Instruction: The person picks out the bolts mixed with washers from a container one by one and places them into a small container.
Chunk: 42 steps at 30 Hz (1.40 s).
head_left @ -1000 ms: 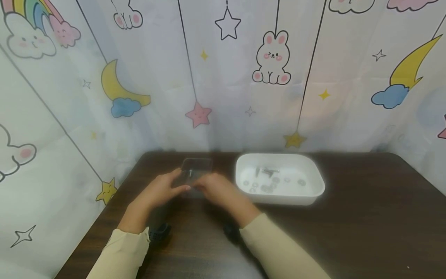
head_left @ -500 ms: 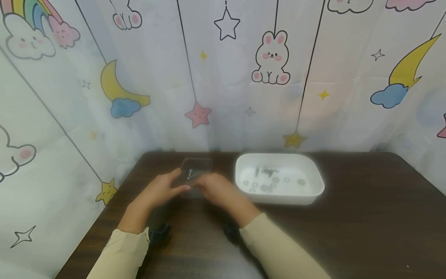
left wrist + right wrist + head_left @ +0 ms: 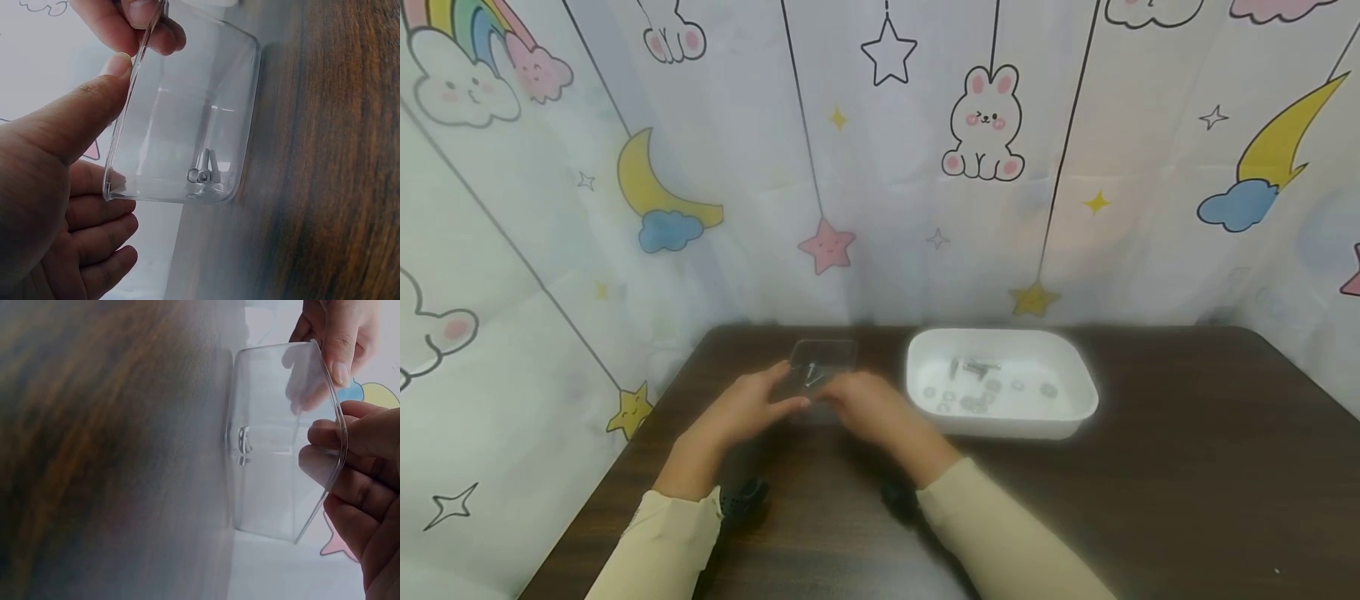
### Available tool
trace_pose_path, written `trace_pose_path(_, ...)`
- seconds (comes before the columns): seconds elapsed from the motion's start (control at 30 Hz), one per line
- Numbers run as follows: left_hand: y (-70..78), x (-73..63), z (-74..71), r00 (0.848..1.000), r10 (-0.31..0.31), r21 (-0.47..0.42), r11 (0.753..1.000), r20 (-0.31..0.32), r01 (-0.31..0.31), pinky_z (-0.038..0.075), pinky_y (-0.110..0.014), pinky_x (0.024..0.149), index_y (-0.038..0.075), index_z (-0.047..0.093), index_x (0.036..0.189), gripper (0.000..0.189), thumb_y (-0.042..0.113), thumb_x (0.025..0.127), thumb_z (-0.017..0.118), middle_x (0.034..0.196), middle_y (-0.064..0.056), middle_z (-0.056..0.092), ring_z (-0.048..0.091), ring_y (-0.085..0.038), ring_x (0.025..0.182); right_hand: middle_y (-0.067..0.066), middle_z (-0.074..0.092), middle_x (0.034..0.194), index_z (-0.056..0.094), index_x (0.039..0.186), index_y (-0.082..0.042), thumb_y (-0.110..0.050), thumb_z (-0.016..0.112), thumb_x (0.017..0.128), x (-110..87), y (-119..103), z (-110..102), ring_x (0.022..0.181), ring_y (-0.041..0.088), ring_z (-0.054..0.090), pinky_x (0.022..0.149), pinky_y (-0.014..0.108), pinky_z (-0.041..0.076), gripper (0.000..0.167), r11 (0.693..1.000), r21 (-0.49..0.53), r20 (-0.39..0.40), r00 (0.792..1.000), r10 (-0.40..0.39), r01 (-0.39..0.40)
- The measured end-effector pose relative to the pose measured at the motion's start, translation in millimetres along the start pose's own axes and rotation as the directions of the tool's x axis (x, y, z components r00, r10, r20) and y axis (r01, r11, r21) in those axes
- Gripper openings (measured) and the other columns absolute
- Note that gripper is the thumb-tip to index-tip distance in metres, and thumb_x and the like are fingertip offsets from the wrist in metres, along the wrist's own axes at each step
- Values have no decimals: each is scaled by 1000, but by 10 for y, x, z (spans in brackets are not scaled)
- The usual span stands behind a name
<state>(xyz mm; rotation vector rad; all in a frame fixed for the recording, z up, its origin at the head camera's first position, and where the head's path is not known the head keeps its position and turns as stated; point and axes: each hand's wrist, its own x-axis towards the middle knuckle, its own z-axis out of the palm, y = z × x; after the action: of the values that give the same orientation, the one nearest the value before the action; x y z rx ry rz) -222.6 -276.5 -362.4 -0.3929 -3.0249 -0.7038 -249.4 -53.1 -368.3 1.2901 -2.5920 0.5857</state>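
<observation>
A clear plastic box (image 3: 823, 353) stands on the table to the left of the white basin. My left hand (image 3: 741, 410) grips its left side, the thumb at the near rim in the left wrist view and the fingers round the corner. From the right, my right hand (image 3: 871, 406) pinches the near rim, with fingertips (image 3: 319, 459) reaching over it into the box. Small shiny metal pieces (image 3: 204, 173) lie on the box floor, one bolt-like and one ring-like; their exact kind is hard to tell. In the head view the hands hide the box's front.
To the right of the box is a white basin (image 3: 1003, 428) holding several metal bolts (image 3: 977, 368) and rings (image 3: 1048, 390). The dark wooden table (image 3: 1180, 467) meets a patterned curtain (image 3: 910, 183) at its back. Black wrist devices (image 3: 745, 498) sit under both wrists.
Inside the box, the metal seen in the head view first looked like one short piece; now a slanted piece shows beside it. Hands and box have hardly moved.
</observation>
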Motion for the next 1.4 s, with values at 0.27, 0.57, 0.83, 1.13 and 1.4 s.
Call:
trace_pose_path(0.27,12,1,-3,999,22,-1,1000,-25,-22,39,-56,110,-3,44,145,80,49,90,67,145,-23,49,48,-41,132,0,75,107,74,111,-17,-11,63,95,-21,9,4,96,18,71,89,30,57,20,999,-4,-45,998,-32,32)
trace_pose_path(0.57,27,-7,-18,1000,-2,3,1000,-26,2,36,-58,112,-4,41,146,81,51,91,65,150,-25,43,43,-42,136,3,74,104,73,107,-12,-10,68,91,-54,106,-125,96,18,70,89,31,57,17,1000,25,-141,990,11,-8)
trace_pose_path(0.83,125,44,-2,995,31,-3,999,-94,-32,32,-55,116,-1,40,148,81,55,93,59,154,-21,38,38,-39,141,5,74,109,74,109,-11,-15,66,94,-139,486,-414,102,23,69,95,38,54,18,986,59,-198,967,163,-154)
trace_pose_path(1.13,457,80,106,981,152,27,988,-120,-150,34,-54,115,0,41,148,72,44,95,62,155,-18,38,38,-36,141,11,71,116,71,116,-7,-18,64,95,-397,864,-677,110,30,65,100,46,50,25,899,136,-107,897,430,-415)
trace_pose_path(1.4,819,155,291,969,234,28,972,-83,-233,31,-53,117,1,44,146,70,45,95,61,155,-17,39,37,-34,143,16,71,112,69,117,-2,-11,64,92,-553,1072,-764,102,34,65,96,49,51,27,817,113,14,823,568,-566)
